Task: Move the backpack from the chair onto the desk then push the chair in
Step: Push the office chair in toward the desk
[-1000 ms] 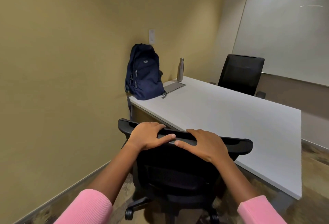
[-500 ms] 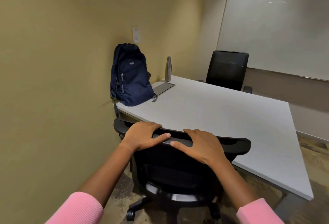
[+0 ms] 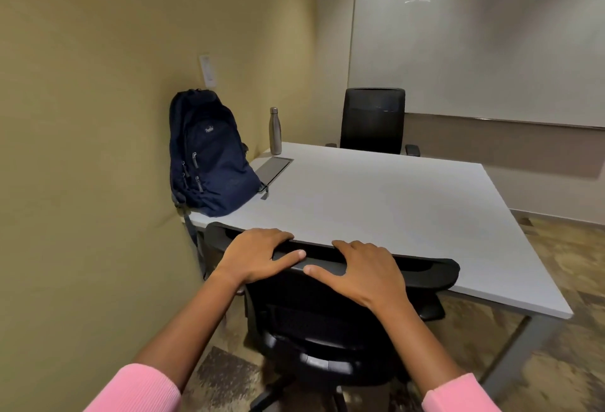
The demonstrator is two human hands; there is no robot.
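A navy blue backpack (image 3: 211,159) stands upright on the near left corner of the white desk (image 3: 376,202), leaning against the yellow wall. One strap hangs over the desk's edge. A black office chair (image 3: 327,310) sits in front of me, the top of its backrest touching the desk's near edge and its seat partly under the desk. My left hand (image 3: 258,254) and my right hand (image 3: 363,269) both rest on the top of the backrest, fingers curled over its far side and thumbs on the near side.
A steel bottle (image 3: 275,131) stands at the desk's far left beside a grey panel (image 3: 273,169) set in the top. A second black chair (image 3: 373,120) faces me across the desk. The yellow wall runs close on the left; a whiteboard covers the far wall.
The chair has rolled forward with both hands on it, from a gap before the desk to its backrest meeting the desk's edge. The backpack has not moved.
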